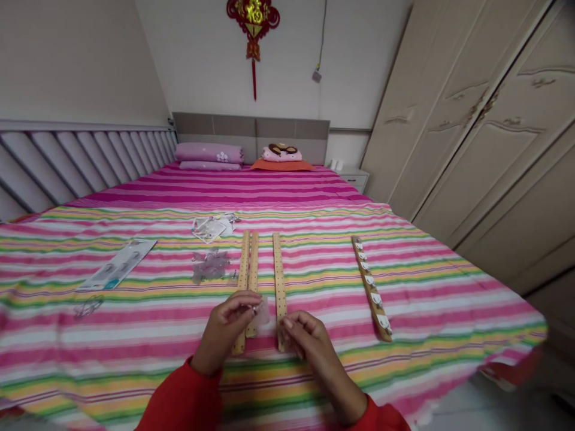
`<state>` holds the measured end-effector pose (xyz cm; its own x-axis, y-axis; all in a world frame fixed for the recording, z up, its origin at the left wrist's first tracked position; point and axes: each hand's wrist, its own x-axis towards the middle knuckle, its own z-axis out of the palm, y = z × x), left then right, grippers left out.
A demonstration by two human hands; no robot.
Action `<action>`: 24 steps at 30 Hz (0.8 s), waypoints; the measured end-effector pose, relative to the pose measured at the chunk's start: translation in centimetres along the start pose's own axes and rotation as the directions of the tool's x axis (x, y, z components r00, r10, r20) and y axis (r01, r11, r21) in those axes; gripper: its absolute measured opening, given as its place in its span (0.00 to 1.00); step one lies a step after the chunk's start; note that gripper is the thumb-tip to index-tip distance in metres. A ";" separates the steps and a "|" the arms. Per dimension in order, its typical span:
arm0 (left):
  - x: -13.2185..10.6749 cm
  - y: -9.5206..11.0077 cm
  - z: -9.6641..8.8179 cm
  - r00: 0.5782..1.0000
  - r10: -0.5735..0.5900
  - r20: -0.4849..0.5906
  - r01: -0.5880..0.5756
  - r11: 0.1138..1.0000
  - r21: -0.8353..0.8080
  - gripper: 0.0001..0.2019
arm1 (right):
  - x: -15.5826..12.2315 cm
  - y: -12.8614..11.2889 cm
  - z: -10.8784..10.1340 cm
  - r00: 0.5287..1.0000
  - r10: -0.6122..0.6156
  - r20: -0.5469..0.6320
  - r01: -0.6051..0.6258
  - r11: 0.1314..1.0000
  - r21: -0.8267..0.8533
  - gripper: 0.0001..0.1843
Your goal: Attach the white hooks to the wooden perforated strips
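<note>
My left hand (229, 326) pinches a small translucent plastic piece (263, 312) between thumb and fingertips, above the lower part of two perforated wooden strips (243, 269) lying side by side. My right hand (312, 341) is closed, thumb against the fingers, over the near end of a third perforated wooden strip (279, 269). Whether it grips that strip or something small is hidden. Left of the strips lies a pile of similar translucent pieces (211, 265). Farther right is a wooden strip (372, 290) with a row of white cards and small metal parts on it.
A striped sheet (171, 341) covers the bed. Beyond the translucent pile sit loose white cards and clear packets (215, 226). To the left lie a long flat package (119, 263) and thin wire-like loops (88, 306). Folded bedding (209, 152) rests by the headboard; a wardrobe (471, 120) stands right.
</note>
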<state>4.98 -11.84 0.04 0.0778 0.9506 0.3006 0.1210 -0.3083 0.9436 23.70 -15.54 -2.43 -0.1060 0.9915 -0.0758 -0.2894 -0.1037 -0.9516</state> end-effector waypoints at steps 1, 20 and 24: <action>-0.3 0.2 0.6 1.000 0.021 -0.008 -0.020 1.000 0.010 0.09 | -0.1 -0.2 0.2 1.000 -0.005 0.019 0.005 1.000 -0.012 0.21; -4.6 -1.0 3.7 0.986 -0.154 -0.059 0.152 0.988 -0.025 0.19 | 0.1 -0.9 -1.8 0.989 -0.130 -0.076 0.115 0.977 -0.177 0.17; -4.3 -0.3 3.7 0.968 -0.246 -0.040 0.244 0.968 -0.061 0.24 | 0.9 -1.8 -2.5 0.988 -0.148 0.046 0.155 0.956 -0.250 0.16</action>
<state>8.29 -15.96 -2.01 0.0063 0.9979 0.0644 0.0755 -0.0647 0.9950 26.52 -14.25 -1.55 -0.1054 0.9912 0.0795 -0.0553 0.0740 -0.9957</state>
